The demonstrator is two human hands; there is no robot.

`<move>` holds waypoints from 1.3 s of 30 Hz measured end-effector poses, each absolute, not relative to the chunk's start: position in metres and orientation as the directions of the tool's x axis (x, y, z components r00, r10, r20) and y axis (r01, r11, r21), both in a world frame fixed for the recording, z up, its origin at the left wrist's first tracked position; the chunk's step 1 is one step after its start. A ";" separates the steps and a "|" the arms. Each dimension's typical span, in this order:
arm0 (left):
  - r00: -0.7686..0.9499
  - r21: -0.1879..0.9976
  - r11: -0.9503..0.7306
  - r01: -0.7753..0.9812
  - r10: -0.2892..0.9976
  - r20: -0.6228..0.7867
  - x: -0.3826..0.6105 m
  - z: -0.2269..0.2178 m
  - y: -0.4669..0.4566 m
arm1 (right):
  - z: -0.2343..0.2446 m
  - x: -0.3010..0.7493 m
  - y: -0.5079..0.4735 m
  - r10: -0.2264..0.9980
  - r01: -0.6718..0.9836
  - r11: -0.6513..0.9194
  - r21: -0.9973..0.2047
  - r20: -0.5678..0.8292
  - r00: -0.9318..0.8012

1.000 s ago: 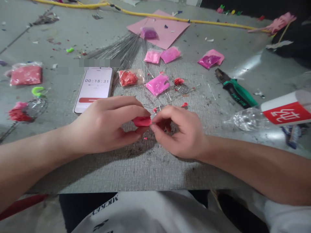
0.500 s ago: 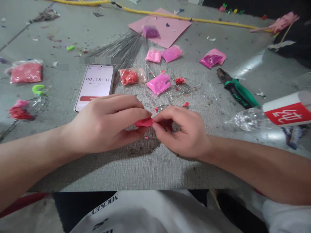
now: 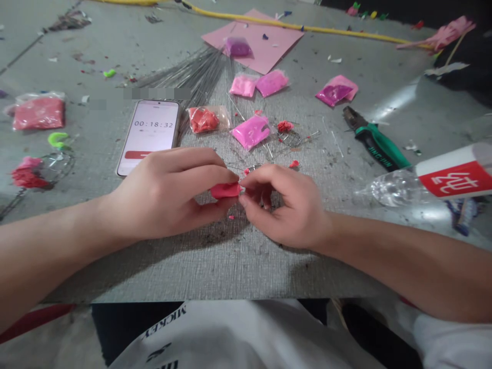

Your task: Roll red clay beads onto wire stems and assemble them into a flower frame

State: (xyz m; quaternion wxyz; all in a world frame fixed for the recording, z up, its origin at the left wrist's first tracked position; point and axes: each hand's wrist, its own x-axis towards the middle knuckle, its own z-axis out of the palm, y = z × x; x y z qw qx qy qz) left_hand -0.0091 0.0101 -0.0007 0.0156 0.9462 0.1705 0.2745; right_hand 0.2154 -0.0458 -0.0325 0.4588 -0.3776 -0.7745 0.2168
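Note:
A piece of red-pink modelling clay (image 3: 225, 190) is pinched between the thumb and fingers of my left hand (image 3: 165, 195), above the grey table mat. At the clay's right end, my right hand (image 3: 288, 205) has thumb and forefinger closed on its edge. Just behind my fingers lies a coiled wire piece with red bits (image 3: 251, 169), partly hidden. Further back sit a wire coil with a red clay flower (image 3: 286, 128) and a bag of bright pink clay (image 3: 251, 132). A tiny pink crumb (image 3: 231, 217) rests on the mat below my hands.
Left of centre lies a phone (image 3: 148, 133) showing a timer, beside a bundle of thin wires (image 3: 192, 77). Green-handled pliers (image 3: 378, 143) and a bottle (image 3: 442, 174) lie at right. A clay flower on wire (image 3: 28, 174) is far left. A yellow cable (image 3: 249, 20) crosses the back.
The red-pink clay has turned slightly between my fingers and shows more of its face. My hands stay almost in place. The phone timer went from 18:31 to 18:32.

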 end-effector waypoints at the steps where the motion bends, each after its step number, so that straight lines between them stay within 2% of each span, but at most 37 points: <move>1: 0.794 0.136 -0.937 0.322 0.345 0.501 -0.009 -0.001 0.010 | -0.032 0.215 -0.045 0.778 0.380 0.628 -0.679 0.554 -0.296; 7: 0.802 0.161 -0.932 0.326 0.363 0.475 -0.011 -0.001 0.010 | -0.032 0.215 -0.044 0.724 0.353 0.689 -0.633 0.627 -0.287; 14: 0.801 0.165 -0.929 0.332 0.370 0.471 -0.010 -0.002 0.010 | -0.033 0.216 -0.045 0.717 0.357 0.694 -0.625 0.646 -0.262; 22: 0.807 0.158 -0.945 0.285 0.326 0.493 -0.007 -0.001 0.013 | -0.029 0.217 -0.046 0.789 0.420 0.612 -0.671 0.552 -0.268; 32: 0.813 0.198 -0.938 0.283 0.345 0.470 -0.006 0.002 0.012 | -0.030 0.217 -0.044 0.786 0.399 0.618 -0.678 0.550 -0.283; 39: 0.819 0.182 -0.946 0.267 0.322 0.475 -0.006 0.002 0.011 | -0.031 0.215 -0.044 0.784 0.370 0.620 -0.692 0.554 -0.279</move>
